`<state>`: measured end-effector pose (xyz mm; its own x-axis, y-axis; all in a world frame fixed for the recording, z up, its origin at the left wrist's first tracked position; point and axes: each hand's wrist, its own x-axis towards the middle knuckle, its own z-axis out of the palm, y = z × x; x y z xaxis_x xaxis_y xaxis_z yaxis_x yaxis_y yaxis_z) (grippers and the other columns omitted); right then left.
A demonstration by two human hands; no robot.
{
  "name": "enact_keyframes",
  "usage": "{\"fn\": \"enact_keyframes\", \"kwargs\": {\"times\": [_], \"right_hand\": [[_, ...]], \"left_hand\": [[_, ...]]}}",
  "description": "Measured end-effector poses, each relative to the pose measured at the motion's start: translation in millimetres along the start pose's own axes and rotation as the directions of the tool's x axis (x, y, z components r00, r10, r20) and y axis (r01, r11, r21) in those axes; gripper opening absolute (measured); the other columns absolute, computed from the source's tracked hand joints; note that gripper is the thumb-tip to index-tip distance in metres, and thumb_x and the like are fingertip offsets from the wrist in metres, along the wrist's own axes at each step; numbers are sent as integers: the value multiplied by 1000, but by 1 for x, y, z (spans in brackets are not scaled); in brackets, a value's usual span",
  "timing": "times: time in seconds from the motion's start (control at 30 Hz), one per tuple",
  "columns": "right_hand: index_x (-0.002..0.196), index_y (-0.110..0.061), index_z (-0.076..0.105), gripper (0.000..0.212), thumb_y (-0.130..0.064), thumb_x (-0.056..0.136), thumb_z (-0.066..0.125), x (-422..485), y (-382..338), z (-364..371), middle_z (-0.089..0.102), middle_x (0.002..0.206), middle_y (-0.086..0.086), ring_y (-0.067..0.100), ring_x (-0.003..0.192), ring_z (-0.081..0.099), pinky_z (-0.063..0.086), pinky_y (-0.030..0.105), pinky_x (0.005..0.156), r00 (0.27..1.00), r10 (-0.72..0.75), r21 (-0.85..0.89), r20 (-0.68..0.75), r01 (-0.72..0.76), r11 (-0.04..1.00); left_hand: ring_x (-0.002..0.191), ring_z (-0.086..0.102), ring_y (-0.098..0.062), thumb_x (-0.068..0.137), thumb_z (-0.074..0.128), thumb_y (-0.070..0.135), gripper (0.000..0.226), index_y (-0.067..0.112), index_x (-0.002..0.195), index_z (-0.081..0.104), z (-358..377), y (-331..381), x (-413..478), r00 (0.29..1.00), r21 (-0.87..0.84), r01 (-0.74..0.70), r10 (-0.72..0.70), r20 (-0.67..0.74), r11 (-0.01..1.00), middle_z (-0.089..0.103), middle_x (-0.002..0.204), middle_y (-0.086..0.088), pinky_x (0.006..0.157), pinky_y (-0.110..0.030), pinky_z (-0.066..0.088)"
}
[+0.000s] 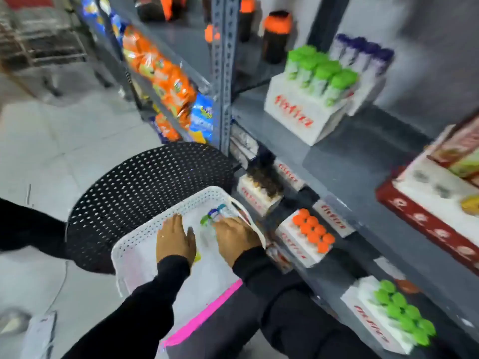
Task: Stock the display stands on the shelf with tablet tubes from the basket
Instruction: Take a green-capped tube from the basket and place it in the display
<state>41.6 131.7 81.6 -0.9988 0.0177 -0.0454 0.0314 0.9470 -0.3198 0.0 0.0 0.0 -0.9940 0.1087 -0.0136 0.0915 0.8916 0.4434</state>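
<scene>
A white perforated basket [145, 237] rests on a black perforated stool, and both my hands are inside it. My left hand [176, 239] lies flat on the basket floor, fingers spread, holding nothing I can see. My right hand [236, 235] reaches over a few tablet tubes [213, 216] with green and blue caps; blur hides whether its fingers are closed on one. On the grey shelf a white display stand [298, 117] holds green-capped tubes [321, 71], with purple-capped tubes [363, 54] behind. Lower stands carry orange-capped tubes [313, 230] and green-capped tubes [404, 312].
The black stool [134, 193] stands against the perforated shelf upright [223, 73]. Orange and blue snack bags [166, 81] fill the rack to the left. A red-edged tray with boxes [427, 208] sits on the shelf's right. Dark jars with orange lids [276, 35] stand behind.
</scene>
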Motion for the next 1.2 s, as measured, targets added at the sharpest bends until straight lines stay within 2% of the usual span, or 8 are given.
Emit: {"fn": "enact_keyframes", "kwargs": {"times": [0.13,0.23,0.33,0.5,0.7,0.8,0.9,1.2], "right_hand": [[52,-9,69,7,-8,51,62,25,-3,50,68,51,8,24,51,70,53,19,46,980,56,-63,190,-45,997],[113,-3,61,31,2,89,41,40,3,71,63,116,17,29,114,57,50,37,88,944,58,-97,326,-28,995],[132,-3,44,35,-6,99,32,62,6,82,47,137,16,28,129,42,37,41,103,914,117,-89,387,-89,992],[101,6,70,52,-1,76,24,81,-2,97,73,91,16,27,89,67,55,26,74,965,190,-184,182,-157,970],[58,-3,77,49,-9,61,29,79,7,133,67,46,6,16,49,65,51,16,44,933,192,-219,305,-127,967],[91,3,75,41,-4,76,37,75,4,126,75,74,14,24,75,74,57,25,59,908,212,-172,361,-159,972],[145,2,26,52,-5,96,44,77,10,131,54,130,22,35,123,50,46,40,95,881,147,-57,449,-136,989],[139,-23,35,50,-3,94,41,90,0,82,41,126,21,40,100,57,46,36,76,879,81,14,471,-99,995]], "left_hand": [[142,12,-30,99,29,37,60,1,146,16,45,-30,-9,955,219,134,-185,232,967,14,156,-15,115,-40,13],[144,5,-29,95,10,49,70,2,147,8,74,-47,-17,939,269,120,-197,281,956,6,157,-15,116,-40,8],[140,21,-34,86,2,53,82,-2,143,25,95,-55,-18,935,289,87,-178,307,953,23,152,-18,115,-40,9],[128,40,-42,96,0,51,74,-6,135,28,89,-53,-4,961,235,77,-134,240,969,42,140,-26,111,-39,3],[136,28,-38,94,1,52,78,-7,139,27,113,-68,-20,953,267,83,-155,260,960,32,147,-25,113,-40,0],[139,17,-35,93,-1,52,81,-8,139,27,113,-61,-18,954,249,75,-141,263,966,29,148,-25,113,-39,-2],[143,-7,-25,94,9,52,75,-5,142,18,118,-65,-18,962,256,66,-130,241,965,24,150,-22,114,-38,-4],[143,-13,-22,93,-3,54,79,-5,142,18,115,-66,-19,958,256,73,-139,251,964,22,151,-20,115,-36,-7]]}}
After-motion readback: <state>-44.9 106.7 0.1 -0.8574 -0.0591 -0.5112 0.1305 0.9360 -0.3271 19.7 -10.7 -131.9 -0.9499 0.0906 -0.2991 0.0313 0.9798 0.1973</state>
